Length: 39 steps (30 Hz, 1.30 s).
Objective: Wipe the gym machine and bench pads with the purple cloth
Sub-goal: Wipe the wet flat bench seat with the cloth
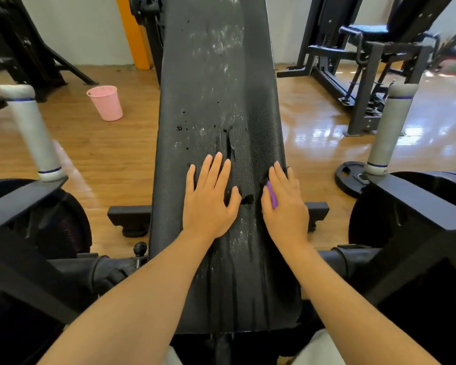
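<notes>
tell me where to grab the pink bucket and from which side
Take the bucket by its rim, coming from above. It stands upright on the floor left of the bench pad, its mouth open upward and wider than its base, so the rim is the easiest grip. No handle shows.

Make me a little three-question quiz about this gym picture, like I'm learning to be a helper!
1. True or false: the left hand lies flat with straight fingers on the black bench pad.
2. Which hand has the purple cloth under it? A) left hand B) right hand C) neither
3. Fill in: the bucket standing on the wooden floor left of the pad is coloured ____.

Key: 1 true. 2 B; only a small strip of the cloth shows beside the palm. 3 pink.
</notes>
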Tool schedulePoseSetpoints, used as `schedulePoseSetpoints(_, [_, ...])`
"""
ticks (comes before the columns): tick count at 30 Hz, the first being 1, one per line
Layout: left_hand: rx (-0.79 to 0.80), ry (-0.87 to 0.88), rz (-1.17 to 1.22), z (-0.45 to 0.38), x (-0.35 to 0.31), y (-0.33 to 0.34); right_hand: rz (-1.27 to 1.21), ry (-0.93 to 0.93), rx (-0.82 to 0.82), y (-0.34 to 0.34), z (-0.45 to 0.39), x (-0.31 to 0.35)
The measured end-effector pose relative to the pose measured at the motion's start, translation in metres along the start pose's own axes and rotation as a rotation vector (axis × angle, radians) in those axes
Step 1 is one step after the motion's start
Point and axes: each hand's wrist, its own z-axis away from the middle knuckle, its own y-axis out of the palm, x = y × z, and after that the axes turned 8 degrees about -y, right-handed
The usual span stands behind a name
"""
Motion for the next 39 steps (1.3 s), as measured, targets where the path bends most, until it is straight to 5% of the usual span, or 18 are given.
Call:
schedulePoseSetpoints(7, [0.001,-0.013,0.014,0.0,-0.001,0.001,0.093,-0.093,0.048,-0.039,0.167,0.014])
schedulePoseSetpoints(11, [0.002,-0.009,0.011,0.0,-0.002,0.0,0.098,-0.144,0.076,-0.027,0.117,0.008])
schedulePoseSetpoints(17, [0.006,-0.004,0.008,-0.001,-0.002,-0.001,0.006,0.016,0.001,-0.003,0.009,-0.002])
schedulePoseSetpoints(26, [0.027,-0.005,0.024,0.0,0.0,-0.002,0.115,-0.22,0.118,-0.04,0.192,0.018])
schedulePoseSetpoints(33, [0.032,0.011,-0.001,-0.002,0.0,-0.001,0.108,-0.437,0.115,-0.022,0.128,0.012])
schedulePoseSetpoints(39, [0.183,0.075,-0.011,-0.005,0.009,-0.011,0.109,-0.288,0.074,-0.008,0.077,0.022])
